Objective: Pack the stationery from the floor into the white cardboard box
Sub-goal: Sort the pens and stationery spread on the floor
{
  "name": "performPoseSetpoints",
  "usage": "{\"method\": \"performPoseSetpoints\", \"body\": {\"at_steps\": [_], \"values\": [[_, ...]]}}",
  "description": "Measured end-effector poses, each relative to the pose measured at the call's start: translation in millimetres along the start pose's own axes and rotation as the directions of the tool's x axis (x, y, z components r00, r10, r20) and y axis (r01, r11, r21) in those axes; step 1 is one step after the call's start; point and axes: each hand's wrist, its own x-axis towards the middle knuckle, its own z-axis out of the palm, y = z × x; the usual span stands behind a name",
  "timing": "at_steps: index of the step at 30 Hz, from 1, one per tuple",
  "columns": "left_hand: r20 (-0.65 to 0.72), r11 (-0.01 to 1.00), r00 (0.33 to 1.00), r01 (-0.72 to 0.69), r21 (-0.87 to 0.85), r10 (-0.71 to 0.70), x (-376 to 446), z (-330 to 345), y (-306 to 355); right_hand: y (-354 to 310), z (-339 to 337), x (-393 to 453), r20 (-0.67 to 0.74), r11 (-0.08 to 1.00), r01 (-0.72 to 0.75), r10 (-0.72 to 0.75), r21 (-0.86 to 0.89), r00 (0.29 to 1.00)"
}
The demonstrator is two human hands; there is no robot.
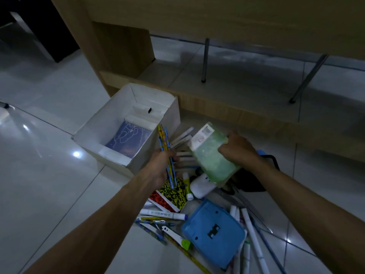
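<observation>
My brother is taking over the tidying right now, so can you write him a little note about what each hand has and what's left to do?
Left hand: holding a bunch of pencils beside the white box.
Right hand: holding a green packet above the pile.
Done: a blue notebook lies in the box.
Left: drop in the pencils and packet, then pick up the rest from the floor: the blue case, markers, speckled notebooks, glue stick and loose pens.
</observation>
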Motion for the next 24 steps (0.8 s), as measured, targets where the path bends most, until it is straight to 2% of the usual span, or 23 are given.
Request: {"method": "performPoseSetpoints", "body": {"at_steps": [2, 7, 11, 14, 17, 21, 24], "values": [[0.014, 1.000, 1.000, 0.009, 0.003, -0.009, 2.2, -3.0, -6.4, -1.1, 0.2, -1.2, -0.030, 0.980, 0.003, -0.009, -0.200, 1.000], [0.006, 0.994, 1.000, -0.024, 0.103, 0.024, 4.2, -24.5, -22.3, 3.5, 3.8, -5.6, -0.009, 0.882, -0.065, 0.068, -0.467, 0.998], [0.010, 0.992, 0.999, -0.036, 0.117, 0.035, -3.4, -42.1, -28.5, -0.4, 10.2, -17.1, -0.042, 0.716, -0.035, 0.008, -0.698, 0.999], [0.030, 0.989, 0.999, -0.039, 0.143, 0.036, -11.6, -54.2, -33.7, -9.3, 16.3, -24.6, -0.057, 0.600, -0.029, -0.026, -0.799, 0.998], [0.029, 0.989, 0.999, -0.025, 0.147, 0.021, -19.1, -64.6, -38.0, -16.0, 25.6, -37.2, 0.022, 0.619, 0.095, -0.124, -0.779, 0.992], [0.042, 0.982, 0.999, 0.016, 0.191, -0.024, -26.8, -79.4, -42.7, -19.7, 60.3, -62.5, 0.233, 0.798, 0.314, -0.223, -0.515, 0.947], [0.039, 0.969, 0.999, 0.024, 0.246, -0.035, -26.6, -90.8, -45.3, -19.6, 89.3, -80.5, 0.367, 0.793, 0.407, -0.251, -0.452, 0.896]]}}
